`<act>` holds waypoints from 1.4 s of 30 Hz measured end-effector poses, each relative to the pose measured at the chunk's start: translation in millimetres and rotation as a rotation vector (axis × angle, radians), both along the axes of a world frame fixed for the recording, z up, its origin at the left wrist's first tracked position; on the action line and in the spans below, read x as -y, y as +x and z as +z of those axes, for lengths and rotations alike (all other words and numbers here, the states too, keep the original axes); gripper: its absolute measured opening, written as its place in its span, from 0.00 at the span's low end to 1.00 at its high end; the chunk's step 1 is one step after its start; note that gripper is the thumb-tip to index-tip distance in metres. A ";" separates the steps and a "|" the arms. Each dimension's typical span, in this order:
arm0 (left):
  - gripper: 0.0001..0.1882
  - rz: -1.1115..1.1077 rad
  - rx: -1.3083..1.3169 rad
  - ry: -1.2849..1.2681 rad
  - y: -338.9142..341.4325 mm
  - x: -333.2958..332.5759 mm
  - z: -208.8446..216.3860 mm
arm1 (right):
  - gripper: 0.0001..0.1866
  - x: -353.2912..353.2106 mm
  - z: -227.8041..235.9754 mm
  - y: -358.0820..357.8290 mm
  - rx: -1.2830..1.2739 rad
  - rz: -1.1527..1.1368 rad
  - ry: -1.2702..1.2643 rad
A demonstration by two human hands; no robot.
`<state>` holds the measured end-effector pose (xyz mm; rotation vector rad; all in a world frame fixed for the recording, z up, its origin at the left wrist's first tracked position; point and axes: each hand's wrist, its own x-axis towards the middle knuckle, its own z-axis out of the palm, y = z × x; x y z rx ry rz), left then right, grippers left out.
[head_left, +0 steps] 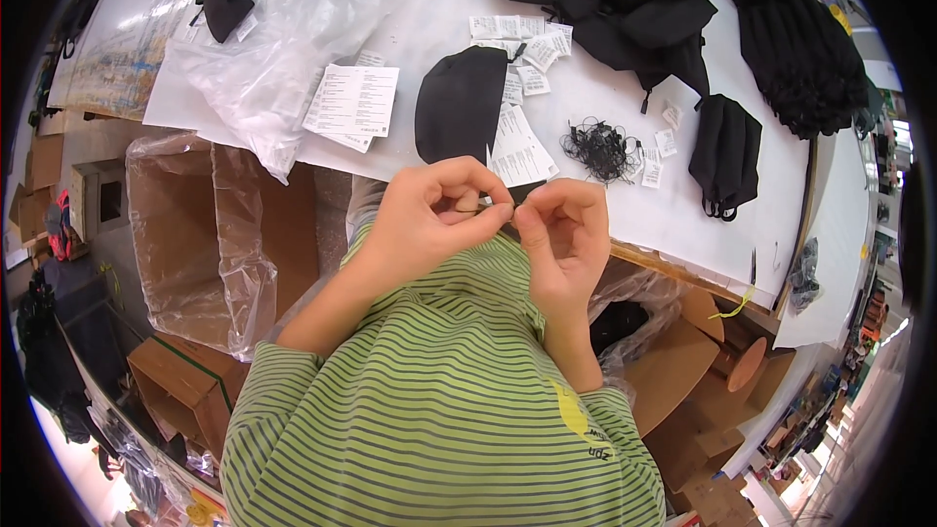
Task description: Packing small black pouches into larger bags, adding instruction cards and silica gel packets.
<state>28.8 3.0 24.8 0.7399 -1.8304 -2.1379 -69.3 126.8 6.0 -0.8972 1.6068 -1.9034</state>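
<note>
My left hand [434, 205] and my right hand [569, 234] meet fingertip to fingertip just off the table's near edge. Both are closed in a pinch, and whatever lies between the fingertips is too small to make out. Right beyond them lies a folded black cloth piece [461, 102], rounded on top. A white printed card [522, 148] sticks out beside it, close to my fingers. Several small white labels [532, 51] are spread behind the cloth. To the right is a tangled heap of thin black cords [599, 150].
Black fabric items [625, 15] pile up at the back right, near a pleated black cloth piece [725, 158]. White cards [353, 102] and clear plastic bags [264, 78] lie left. A plastic-lined carton [176, 224] stands below the table's left edge; cardboard boxes [673, 381] stand lower right.
</note>
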 end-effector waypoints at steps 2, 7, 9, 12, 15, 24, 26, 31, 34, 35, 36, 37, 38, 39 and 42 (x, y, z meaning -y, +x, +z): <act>0.04 0.020 0.017 0.009 0.4 0.7 3.4 | 0.12 -0.4 1.6 -2.4 0.042 0.009 0.001; 0.03 -0.038 -0.006 0.012 -2.0 2.7 4.8 | 0.11 -0.2 2.8 -4.2 0.115 0.002 -0.009; 0.03 -0.057 -0.002 0.006 -3.7 6.0 6.8 | 0.11 -1.5 3.1 -8.2 0.126 0.031 -0.005; 0.04 -0.239 -0.031 -0.285 -16.0 25.3 7.2 | 0.12 -0.2 7.8 -16.1 0.343 0.047 -0.040; 0.15 -0.362 -0.019 -0.686 -47.5 65.7 -12.0 | 0.13 -0.7 7.4 -28.7 0.384 0.000 -0.151; 0.15 -0.446 -0.071 -1.274 -86.5 106.4 -37.5 | 0.12 -10.3 16.0 -60.1 0.397 -0.081 -0.250; 0.14 -0.415 -0.020 -1.327 -76.4 111.8 -36.7 | 0.12 -12.8 15.2 -64.1 0.425 -0.147 -0.257; 0.12 -0.304 -0.149 -1.334 -55.8 107.5 -56.1 | 0.11 -17.7 9.7 -71.0 0.441 -0.146 -0.272; 0.08 -0.214 -0.126 -1.278 -51.6 98.4 -66.8 | 0.10 -19.0 6.0 -71.5 0.464 -0.177 -0.250; 0.08 -0.213 -0.127 -1.278 -51.4 98.4 -67.5 | 0.10 -20.3 4.7 -71.4 0.465 -0.164 -0.243; 0.08 -0.238 -0.101 -1.288 -50.8 98.9 -68.0 | 0.10 -21.6 3.3 -71.6 0.465 -0.153 -0.237; 0.08 -0.265 -0.077 -1.298 -50.3 99.5 -68.5 | 0.10 -23.3 1.7 -71.9 0.463 -0.156 -0.237; 0.08 -0.267 -0.081 -1.298 -50.2 100.8 -70.0 | 0.10 -25.5 -0.1 -72.4 0.463 -0.141 -0.243; 0.09 -0.270 -0.067 -1.230 -50.7 102.5 -72.1 | 0.10 -27.4 -1.8 -72.7 0.462 -0.128 -0.248; 0.10 -0.276 -0.043 -1.103 -54.8 103.6 -70.3 | 0.10 -31.5 -4.9 -71.1 0.453 -0.116 -0.241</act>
